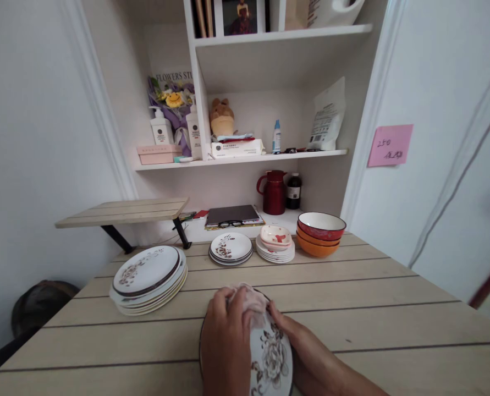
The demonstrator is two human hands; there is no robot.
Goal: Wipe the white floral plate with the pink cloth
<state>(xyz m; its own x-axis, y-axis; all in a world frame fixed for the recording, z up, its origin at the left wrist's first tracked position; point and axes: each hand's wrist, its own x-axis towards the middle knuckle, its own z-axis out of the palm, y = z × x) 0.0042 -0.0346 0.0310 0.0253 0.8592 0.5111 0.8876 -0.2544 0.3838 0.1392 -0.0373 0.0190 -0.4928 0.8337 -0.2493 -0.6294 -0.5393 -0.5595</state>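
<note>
The table (372,311) is carrying a stack of large plates (149,275) at left. One flowered plate (273,355) is lying between the hands in front, its wiping seemingly under way, not finished. Stacked bowls (319,242), medium plates (230,248) and small dishes (275,245) are standing behind; nothing is showing whether they are done or waiting. The right hand (300,336) is pinching the flowered plate's rim; the left hand (227,325) is bunching its fingers over a cloth (252,301).
</note>
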